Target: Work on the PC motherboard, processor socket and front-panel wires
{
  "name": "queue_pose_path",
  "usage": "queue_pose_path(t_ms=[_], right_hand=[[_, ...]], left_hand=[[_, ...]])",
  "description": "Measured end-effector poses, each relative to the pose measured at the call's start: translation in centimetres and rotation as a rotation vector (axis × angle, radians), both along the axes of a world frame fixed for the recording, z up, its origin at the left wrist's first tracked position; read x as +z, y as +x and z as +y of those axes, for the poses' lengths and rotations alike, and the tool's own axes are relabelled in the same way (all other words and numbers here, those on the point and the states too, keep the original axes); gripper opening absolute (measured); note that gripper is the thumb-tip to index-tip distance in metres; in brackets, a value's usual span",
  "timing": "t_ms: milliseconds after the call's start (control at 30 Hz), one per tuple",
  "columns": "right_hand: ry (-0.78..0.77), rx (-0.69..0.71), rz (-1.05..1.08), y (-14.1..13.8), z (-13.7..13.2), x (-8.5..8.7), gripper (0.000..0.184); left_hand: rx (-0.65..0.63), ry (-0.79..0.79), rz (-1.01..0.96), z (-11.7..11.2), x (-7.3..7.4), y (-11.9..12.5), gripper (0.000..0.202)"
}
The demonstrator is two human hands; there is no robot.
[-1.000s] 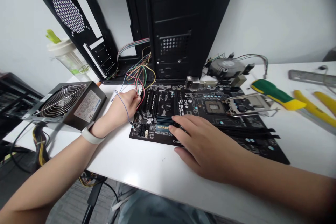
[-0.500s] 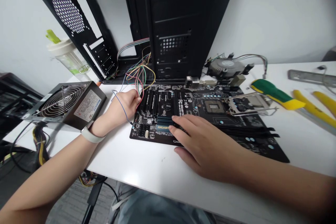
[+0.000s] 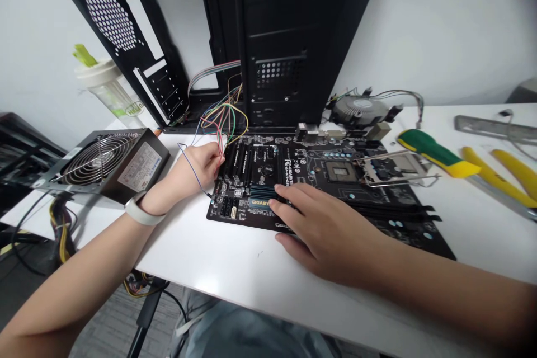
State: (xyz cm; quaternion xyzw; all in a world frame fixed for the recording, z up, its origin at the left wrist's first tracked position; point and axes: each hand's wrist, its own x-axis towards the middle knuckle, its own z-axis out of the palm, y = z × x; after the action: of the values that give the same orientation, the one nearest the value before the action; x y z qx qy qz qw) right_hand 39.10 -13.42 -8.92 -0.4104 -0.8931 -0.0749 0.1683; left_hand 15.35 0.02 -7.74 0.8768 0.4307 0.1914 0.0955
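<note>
A black Gigabyte motherboard [image 3: 297, 173] lies flat on the white table. At its left edge my left hand [image 3: 201, 165] is closed, its fingertips pinching thin coloured wires [image 3: 221, 137] that run out of the case. The fingers hide the ends of these wires. A separate blue wire [image 3: 193, 170] loops past the wrist to the board's near left corner. My right hand [image 3: 316, 224] lies over the board's near edge with fingers stretched out. Its fingertips touch the blue heatsink [image 3: 260, 203], and it holds nothing.
Behind the board stands a black computer case [image 3: 277, 39]. A power supply [image 3: 113, 162] sits on the left, with a lidded cup [image 3: 111, 92] beyond it. To the right are a CPU cooler [image 3: 361, 109], a green-and-yellow handle [image 3: 436, 154] and yellow-handled pliers [image 3: 497, 176].
My left fingers shift slightly nearer to me along the board's left edge, still on the wires. The right hand stays on the heatsink. The view moves a little.
</note>
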Motion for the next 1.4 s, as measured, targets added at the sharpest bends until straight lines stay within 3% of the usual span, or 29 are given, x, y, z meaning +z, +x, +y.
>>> queue_pose_path(t_ms=[167,400,700,1033,1267,1400], right_hand=[[0.006,0.009,-0.005,0.0,-0.1,0.0,0.034],[-0.007,0.018,-0.021,0.1,-0.1,0.0,0.038],[-0.028,-0.029,0.034,-0.1,-0.1,0.1,0.035],[0.024,0.008,0.046,-0.1,-0.1,0.0,0.036],[0.015,0.001,0.041,-0.1,0.0,-0.1,0.039],[0.037,0.014,0.006,0.0,0.0,-0.2,0.04]], left_hand=[[0.042,0.018,0.024,0.2,-0.3,0.1,0.021],[0.172,0.062,0.052,-0.6,0.6,1.6,0.02],[0.052,-0.086,-0.003,0.0,0.4,0.3,0.021],[0.155,0.055,0.05,0.4,0.1,1.1,0.021],[0.067,0.024,0.019,0.1,0.2,0.6,0.021],[0.134,0.033,-0.065,0.4,0.2,0.8,0.02]])
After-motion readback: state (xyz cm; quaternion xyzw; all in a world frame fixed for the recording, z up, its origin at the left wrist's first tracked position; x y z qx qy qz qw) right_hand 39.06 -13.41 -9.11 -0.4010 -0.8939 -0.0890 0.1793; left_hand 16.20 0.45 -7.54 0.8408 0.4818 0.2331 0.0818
